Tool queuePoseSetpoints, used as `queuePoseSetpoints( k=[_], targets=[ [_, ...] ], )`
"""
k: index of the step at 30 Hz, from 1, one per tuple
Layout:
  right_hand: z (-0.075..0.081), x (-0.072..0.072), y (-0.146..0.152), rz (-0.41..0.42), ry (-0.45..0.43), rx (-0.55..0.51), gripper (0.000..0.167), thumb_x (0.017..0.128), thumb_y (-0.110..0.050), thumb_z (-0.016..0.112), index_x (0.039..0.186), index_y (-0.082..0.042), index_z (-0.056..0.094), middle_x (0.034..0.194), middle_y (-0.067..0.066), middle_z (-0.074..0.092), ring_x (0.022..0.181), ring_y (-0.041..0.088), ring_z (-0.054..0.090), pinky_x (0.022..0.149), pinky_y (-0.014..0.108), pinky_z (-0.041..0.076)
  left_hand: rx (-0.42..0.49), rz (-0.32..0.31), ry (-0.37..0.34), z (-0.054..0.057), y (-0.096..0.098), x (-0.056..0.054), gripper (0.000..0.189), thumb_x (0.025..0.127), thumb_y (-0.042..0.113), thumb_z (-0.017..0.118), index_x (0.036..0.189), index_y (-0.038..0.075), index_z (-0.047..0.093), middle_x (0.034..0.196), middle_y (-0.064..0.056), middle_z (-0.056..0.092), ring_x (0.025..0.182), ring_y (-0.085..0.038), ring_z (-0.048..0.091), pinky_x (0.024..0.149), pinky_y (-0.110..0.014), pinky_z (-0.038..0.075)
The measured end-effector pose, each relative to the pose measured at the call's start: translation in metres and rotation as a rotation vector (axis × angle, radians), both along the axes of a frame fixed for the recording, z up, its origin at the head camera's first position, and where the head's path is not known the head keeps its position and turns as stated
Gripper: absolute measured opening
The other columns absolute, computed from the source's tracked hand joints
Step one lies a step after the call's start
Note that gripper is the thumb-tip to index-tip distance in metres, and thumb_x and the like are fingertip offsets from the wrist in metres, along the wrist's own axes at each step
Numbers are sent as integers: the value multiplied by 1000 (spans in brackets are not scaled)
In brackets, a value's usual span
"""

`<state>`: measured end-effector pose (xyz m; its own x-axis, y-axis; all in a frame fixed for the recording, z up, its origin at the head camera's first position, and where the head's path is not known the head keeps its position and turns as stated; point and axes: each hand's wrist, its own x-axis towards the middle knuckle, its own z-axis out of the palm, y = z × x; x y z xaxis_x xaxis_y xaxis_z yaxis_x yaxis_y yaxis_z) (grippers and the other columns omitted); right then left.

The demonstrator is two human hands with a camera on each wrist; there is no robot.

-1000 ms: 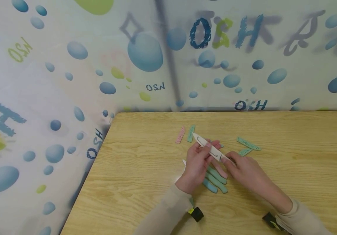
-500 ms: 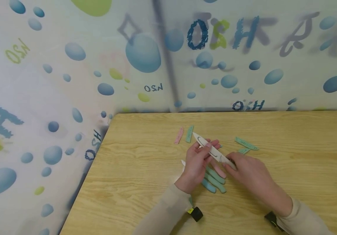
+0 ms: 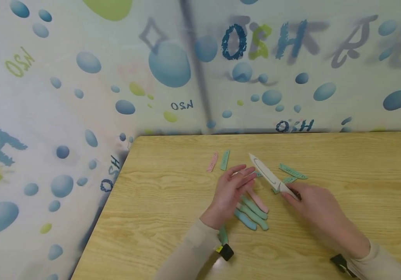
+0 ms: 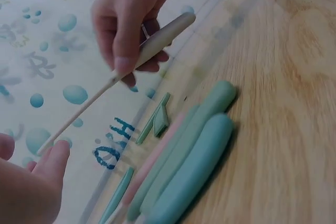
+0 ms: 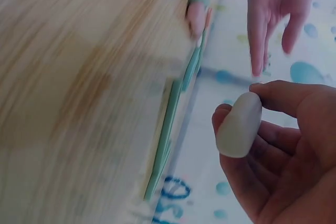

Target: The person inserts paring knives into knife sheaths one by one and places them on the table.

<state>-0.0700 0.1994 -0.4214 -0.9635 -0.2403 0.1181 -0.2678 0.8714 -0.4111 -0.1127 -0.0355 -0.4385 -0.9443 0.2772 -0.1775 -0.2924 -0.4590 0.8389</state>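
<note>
A white knife point(image 3: 268, 173), with a curved line marked along its flat blade part, points up and left in the head view. My right hand point(image 3: 321, 206) grips its pale handle point(image 4: 167, 40), thumb on one side and fingers curled round the other. Just left of the knife, my left hand point(image 3: 226, 194) is raised with fingers extended, holding nothing. Beneath and beside it lie knives with a pink handle point(image 3: 258, 200), green handles point(image 3: 254, 217) and a blue handle point(image 3: 246, 220). The left hand hides most of their blades.
At the back of the wooden table point(image 3: 158, 186) lie a flat pink blade-shaped piece point(image 3: 212, 162) and a green one point(image 3: 225, 160). Further right is another green piece point(image 3: 293, 171), with more close by. One green handle point(image 3: 223, 235) shows beside the left wrist. A printed wall point(image 3: 172, 93) stands behind.
The left hand has let go of the white knife's blade part and straightened its fingers. The right hand has moved right, carrying the knife away from it.
</note>
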Motion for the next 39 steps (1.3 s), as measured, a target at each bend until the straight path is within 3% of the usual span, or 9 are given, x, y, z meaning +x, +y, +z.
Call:
queuePoseSetpoints(
  k=[5,12,19,26,33,39],
  targets=[
    [-3,-4,23,-27,-78,1,26,101,-27,70,109,-3,74,63,-6,47,54,12,37,48,27,27,-32,18,37,0,-16,-3,44,107,11,52,144,-9,41,141,-25,60,129,-34,61,109,-40,51],
    [-8,-13,52,-77,-147,5,42,103,-28,66,120,10,68,85,11,73,67,19,62,51,37,49,-94,74,36,0,-33,-5,34,106,11,55,135,-6,50,125,-17,70,118,-29,69,106,-42,53],
    [-9,-21,74,-105,-190,23,45,106,-29,62,122,12,66,89,15,73,66,19,57,52,34,45,-119,136,40,-2,-49,-7,29,105,7,55,130,-8,53,108,-6,74,102,-19,72,102,-40,56],
    [-13,-31,98,-112,-212,51,41,108,-27,58,112,13,66,76,7,64,63,21,48,53,32,38,-96,168,25,-4,-61,-9,14,106,6,55,118,3,60,104,-3,73,100,-17,73,98,-34,58],
    [-17,-35,106,-114,-230,87,35,107,-24,55,88,3,65,62,1,47,56,18,42,50,30,31,-83,204,-3,-3,-69,-11,14,105,4,54,118,2,59,104,-3,73,100,-17,73,97,-32,58],
    [-18,-38,108,-120,-247,91,35,106,-23,54,77,-3,59,60,1,43,53,18,41,49,30,30,-108,224,-4,-3,-75,-11,18,106,3,51,121,-1,57,104,-4,72,99,-18,72,95,-32,59]
  ],
)
